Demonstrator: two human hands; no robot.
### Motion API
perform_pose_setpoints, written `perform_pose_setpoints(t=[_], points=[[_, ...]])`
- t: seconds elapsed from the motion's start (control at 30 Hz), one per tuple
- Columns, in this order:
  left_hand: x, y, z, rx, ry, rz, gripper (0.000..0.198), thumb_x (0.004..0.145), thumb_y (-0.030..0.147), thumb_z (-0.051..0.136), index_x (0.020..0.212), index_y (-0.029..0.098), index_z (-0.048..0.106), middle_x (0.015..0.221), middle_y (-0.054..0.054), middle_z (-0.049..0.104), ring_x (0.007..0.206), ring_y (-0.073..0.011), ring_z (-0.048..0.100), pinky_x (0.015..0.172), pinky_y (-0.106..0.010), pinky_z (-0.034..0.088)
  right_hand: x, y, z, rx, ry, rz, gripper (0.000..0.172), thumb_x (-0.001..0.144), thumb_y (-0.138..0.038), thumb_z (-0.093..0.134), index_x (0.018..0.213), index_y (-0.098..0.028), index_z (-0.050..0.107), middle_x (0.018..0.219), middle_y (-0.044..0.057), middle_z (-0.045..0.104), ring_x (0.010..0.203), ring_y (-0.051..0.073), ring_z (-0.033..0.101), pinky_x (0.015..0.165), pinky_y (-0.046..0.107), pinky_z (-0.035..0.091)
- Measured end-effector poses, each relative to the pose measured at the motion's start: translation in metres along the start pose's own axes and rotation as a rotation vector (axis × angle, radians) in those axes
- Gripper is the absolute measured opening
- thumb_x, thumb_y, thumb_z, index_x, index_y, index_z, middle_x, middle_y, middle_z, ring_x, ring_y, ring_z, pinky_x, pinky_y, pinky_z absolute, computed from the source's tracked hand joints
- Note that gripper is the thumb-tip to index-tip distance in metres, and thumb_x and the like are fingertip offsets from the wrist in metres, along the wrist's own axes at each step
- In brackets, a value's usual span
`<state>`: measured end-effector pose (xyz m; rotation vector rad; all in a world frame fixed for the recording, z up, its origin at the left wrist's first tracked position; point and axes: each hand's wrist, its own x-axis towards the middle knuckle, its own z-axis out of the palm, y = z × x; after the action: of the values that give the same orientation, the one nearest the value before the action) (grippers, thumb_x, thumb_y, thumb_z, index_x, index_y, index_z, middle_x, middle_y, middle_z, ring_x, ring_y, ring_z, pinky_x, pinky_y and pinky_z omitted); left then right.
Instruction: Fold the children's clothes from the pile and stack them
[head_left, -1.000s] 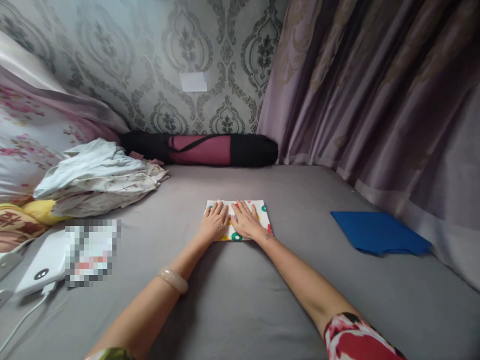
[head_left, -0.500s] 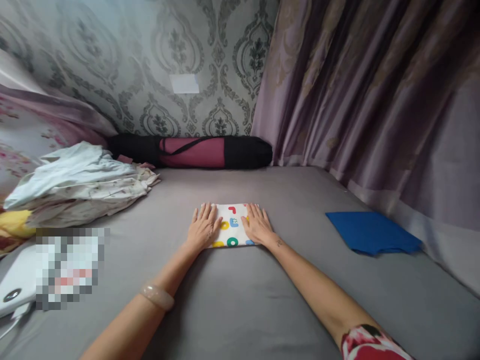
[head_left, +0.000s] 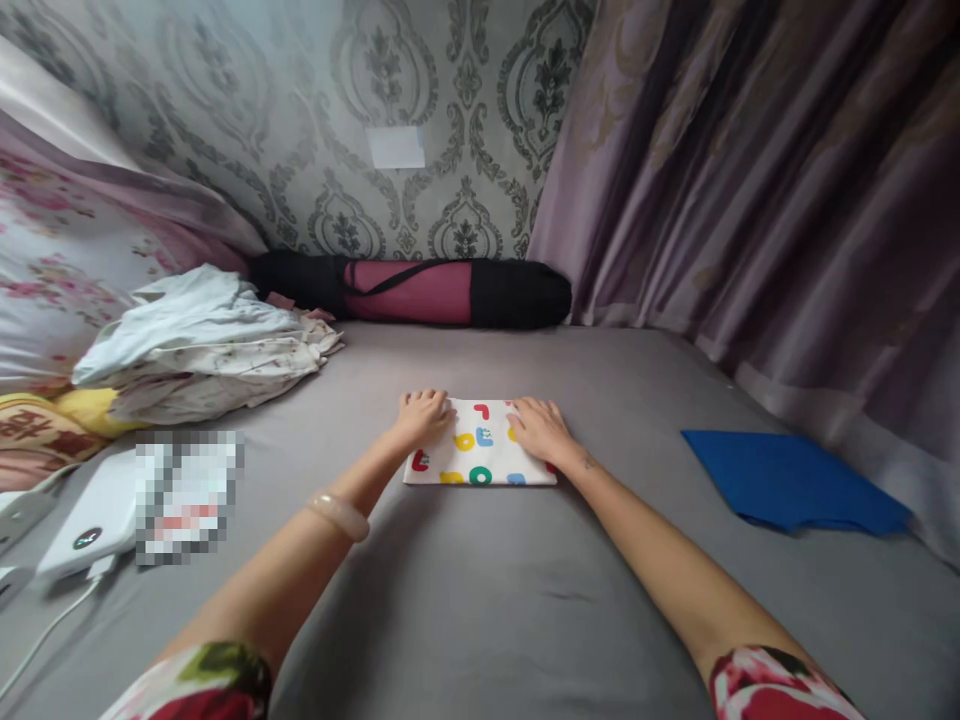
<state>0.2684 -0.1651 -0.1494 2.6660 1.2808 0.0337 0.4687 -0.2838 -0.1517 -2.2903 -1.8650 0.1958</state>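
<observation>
Head view: both hands are resting on a folded cloth on the bed.
The left hand (head_left: pixel 424 412) is lying curled at the far left corner of the cloth (head_left: pixel 480 457); the right hand (head_left: pixel 541 431) is pressing flat, fingers spread, on its right edge. A blue cloth (head_left: pixel 791 480) is lying well apart on the bed (head_left: pixel 480 600).

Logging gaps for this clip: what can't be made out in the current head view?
- Pixelated patch: blurred, contents unreadable.
- White device: partly behind that patch.
- Folded printed cloth: far corners under the left hand and right hand.
- Yellow cloth: mostly under the clothes pile.
</observation>
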Motion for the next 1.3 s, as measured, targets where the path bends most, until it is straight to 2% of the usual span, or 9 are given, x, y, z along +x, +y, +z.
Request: perform_pose_setpoints(t=[0.13, 0.3, 0.47, 0.73, 0.83, 1.0, 1.13, 1.23, 1.3], points=[[0.032, -0.006, -0.018, -0.082, -0.161, -0.051, 0.038, 0.084, 0.037, 0.052, 0.118, 0.021, 0.058, 0.128, -0.012, 0.055, 0.122, -0.0295, 0.048, 0.103, -0.048, 0.031, 0.018, 0.012, -0.008, -0.014, -0.047, -0.014, 0.039, 0.096, -0.028, 0.031, 0.125, -0.017, 0.054, 0.127, 0.013, 0.055, 0.116, 0.025, 0.049, 0.099, 0.038, 0.032], [0.049, -0.008, -0.027, -0.197, -0.282, -0.053, 0.048, 0.072, 0.037, 0.063, 0.116, 0.018, 0.059, 0.112, -0.009, 0.065, 0.093, -0.0216, 0.064, 0.080, -0.030, 0.049, 0.033, 0.018, -0.012, 0.031, -0.153, -0.014, 0.041, 0.092, -0.028, 0.039, 0.129, -0.018, 0.053, 0.130, 0.015, 0.051, 0.123, 0.029, 0.043, 0.102, 0.044, 0.030], [0.054, -0.012, -0.033, -0.278, -0.337, -0.024, 0.042, 0.063, 0.033, 0.067, 0.100, 0.014, 0.064, 0.092, -0.006, 0.069, 0.081, -0.0195, 0.064, 0.063, -0.022, 0.047, 0.047, 0.022, -0.019, 0.128, -0.230, 0.007, 0.041, 0.081, -0.025, 0.054, 0.121, -0.019, 0.059, 0.126, 0.013, 0.057, 0.117, 0.029, 0.050, 0.096, 0.040, 0.038], [0.025, -0.014, -0.082, -0.518, -0.400, 0.198, 0.040, 0.061, 0.040, 0.070, 0.094, 0.019, 0.063, 0.080, 0.001, 0.065, 0.073, -0.0160, 0.060, 0.062, -0.023, 0.044, 0.043, 0.031, -0.050, 0.385, -0.227, -0.042, 0.032, 0.068, -0.020, 0.064, 0.099, -0.016, 0.061, 0.098, 0.006, 0.067, 0.082, 0.017, 0.062, 0.066, 0.022, 0.047], [0.011, -0.012, -0.097, -0.554, -0.395, 0.235, 0.044, 0.063, 0.042, 0.072, 0.099, 0.020, 0.060, 0.078, 0.001, 0.065, 0.069, -0.0148, 0.059, 0.060, -0.023, 0.042, 0.034, 0.035, -0.069, 0.586, -0.321, -0.099, 0.037, 0.063, -0.020, 0.068, 0.099, -0.016, 0.063, 0.094, 0.004, 0.069, 0.079, 0.016, 0.062, 0.067, 0.023, 0.048], [-0.009, -0.008, -0.118, -0.678, -0.423, 0.279, 0.042, 0.067, 0.042, 0.070, 0.100, 0.019, 0.062, 0.087, -0.002, 0.068, 0.075, -0.0156, 0.062, 0.064, -0.024, 0.045, 0.015, 0.038, -0.104, 0.718, -0.516, -0.203, 0.036, 0.063, -0.030, 0.070, 0.095, -0.015, 0.070, 0.090, 0.004, 0.071, 0.083, 0.018, 0.064, 0.074, 0.027, 0.049], [-0.019, -0.001, -0.136, -0.663, -0.281, 0.292, 0.033, 0.070, 0.038, 0.067, 0.092, 0.015, 0.064, 0.086, -0.003, 0.068, 0.074, -0.0143, 0.060, 0.065, -0.024, 0.046, 0.004, 0.031, -0.127, 0.688, -0.361, -0.244, 0.033, 0.067, -0.032, 0.069, 0.095, -0.015, 0.071, 0.091, 0.003, 0.071, 0.084, 0.018, 0.063, 0.076, 0.028, 0.048], [-0.026, 0.002, -0.141, -0.664, -0.028, 0.304, 0.030, 0.075, 0.034, 0.062, 0.095, 0.012, 0.062, 0.079, -0.001, 0.064, 0.068, -0.0118, 0.055, 0.061, -0.023, 0.045, -0.005, 0.023, -0.134, 0.565, -0.095, -0.259, 0.027, 0.075, -0.029, 0.063, 0.099, -0.017, 0.070, 0.098, 0.003, 0.069, 0.092, 0.019, 0.061, 0.080, 0.029, 0.046], [-0.035, 0.003, -0.134, -0.577, 0.139, 0.334, 0.027, 0.079, 0.032, 0.057, 0.099, 0.013, 0.061, 0.078, -0.001, 0.062, 0.068, -0.0118, 0.053, 0.062, -0.023, 0.045, -0.014, 0.019, -0.128, 0.451, 0.088, -0.278, 0.024, 0.082, -0.025, 0.056, 0.102, -0.018, 0.068, 0.103, 0.005, 0.067, 0.098, 0.020, 0.058, 0.086, 0.031, 0.044]])
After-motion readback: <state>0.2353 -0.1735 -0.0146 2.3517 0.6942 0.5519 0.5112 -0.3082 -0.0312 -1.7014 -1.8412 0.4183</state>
